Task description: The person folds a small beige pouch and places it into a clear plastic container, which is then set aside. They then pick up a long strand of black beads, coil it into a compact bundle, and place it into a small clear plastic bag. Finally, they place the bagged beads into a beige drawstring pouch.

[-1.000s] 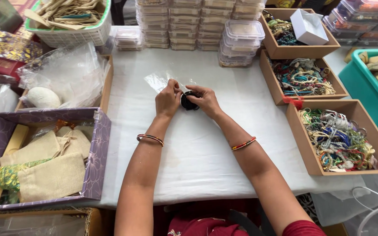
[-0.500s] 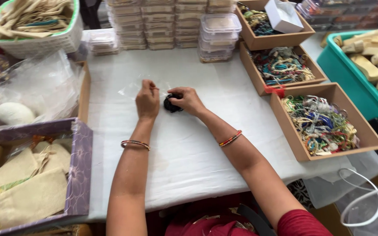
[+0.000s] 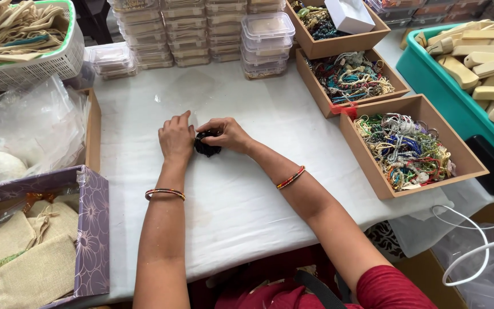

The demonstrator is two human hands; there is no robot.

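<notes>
My left hand (image 3: 176,137) and my right hand (image 3: 227,133) meet over the white table (image 3: 241,194), both gripping a small bundle of black beaded bracelets (image 3: 206,146) that rests on the cloth. The fingers of both hands curl around the bundle and hide most of it. A clear plastic bag (image 3: 187,94) lies flat just beyond my hands. Each wrist carries a thin bangle.
Three brown trays of coloured beaded bracelets (image 3: 398,146) line the right side. Stacks of clear lidded boxes (image 3: 224,31) stand at the back. A purple box of burlap pouches (image 3: 35,252) sits front left, a white basket (image 3: 27,40) back left, a teal bin of wooden pieces (image 3: 475,63) far right.
My hands have stayed together on the black bundle. The view has shifted, so the hands sit lower and more to the left in the frame.
</notes>
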